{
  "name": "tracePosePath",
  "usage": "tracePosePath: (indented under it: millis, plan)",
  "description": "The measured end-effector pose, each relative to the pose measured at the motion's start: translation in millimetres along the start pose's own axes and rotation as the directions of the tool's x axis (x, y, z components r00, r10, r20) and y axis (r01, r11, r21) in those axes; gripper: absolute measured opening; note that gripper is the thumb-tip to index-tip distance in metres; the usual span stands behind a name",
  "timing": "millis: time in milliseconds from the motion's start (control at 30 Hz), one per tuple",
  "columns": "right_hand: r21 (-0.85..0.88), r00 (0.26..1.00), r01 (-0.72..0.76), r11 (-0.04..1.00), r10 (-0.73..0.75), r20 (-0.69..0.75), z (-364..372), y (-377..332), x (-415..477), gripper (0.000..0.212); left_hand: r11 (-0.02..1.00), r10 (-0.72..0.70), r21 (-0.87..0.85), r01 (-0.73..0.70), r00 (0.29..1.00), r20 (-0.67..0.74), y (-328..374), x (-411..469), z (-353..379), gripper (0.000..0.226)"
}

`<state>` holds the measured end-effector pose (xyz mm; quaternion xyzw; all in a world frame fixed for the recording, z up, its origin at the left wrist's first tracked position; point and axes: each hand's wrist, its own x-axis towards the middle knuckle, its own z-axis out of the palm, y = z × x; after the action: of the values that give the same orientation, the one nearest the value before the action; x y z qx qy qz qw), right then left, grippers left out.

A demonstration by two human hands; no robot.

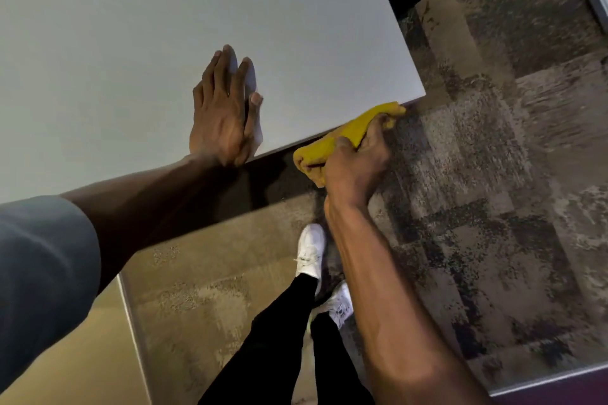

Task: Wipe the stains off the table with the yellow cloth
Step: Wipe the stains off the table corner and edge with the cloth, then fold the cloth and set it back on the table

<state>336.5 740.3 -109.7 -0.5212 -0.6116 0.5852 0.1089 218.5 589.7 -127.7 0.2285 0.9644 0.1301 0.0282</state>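
Currently, the right hand [353,158] is closed around the bunched yellow cloth [348,136] at the lower right of the white surface [164,26]. The cloth is pressed against the near edge of the surface, close to its right corner, with part of it hanging below the edge line. The fingers wrap over the cloth from the floor side.

The left hand [223,108] lies flat and open on the surface, left of the cloth, palm down with fingers extended. It holds nothing. A pale patch shows along its right side; whether this is a reflection or a thin item under the hand cannot be determined.

Task status, as a judgement:
- The visible top of the surface, filling the upper left and centre of the frame, shows no stains.
- Work appears to be at the edge and corner stage, which suggests the broad top area is finished or nearly so.
- The face of the edge under the cloth is hidden, so residue there cannot be ruled out.

The carpeted floor [493,174] occupies the right and lower frame.
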Motion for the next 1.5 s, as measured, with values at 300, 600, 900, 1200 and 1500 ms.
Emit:
tracePosePath:
  millis: [300,600,900,1200,1500]
  plan:
    - [-0.174,0.987,0.051,0.983,-0.023,0.159,24,19,-58,0.068,0.998,0.053,0.029,-0.052,0.999,-0.008,-12,2,6,0.056]
    - [-0.243,0.918,0.034,0.969,0.066,0.391,25,27,-93,0.073,0.996,0.081,-0.042,-0.079,0.995,0.052,-22,7,6,0.061]
    - [-0.105,0.848,-0.008,0.994,0.062,0.526,20,10,-143,0.080,0.973,0.207,-0.187,-0.132,0.857,0.472,-46,29,-47,0.074]
    - [0.193,0.830,-0.199,0.961,0.061,0.554,-2,-15,-195,0.065,0.790,0.257,-0.556,0.257,0.684,0.682,-61,-8,-144,0.026]
    - [0.199,0.788,-0.168,0.966,0.010,0.616,-37,-52,-231,0.062,0.626,0.512,-0.723,0.291,0.546,0.663,-70,-68,-229,0.043]
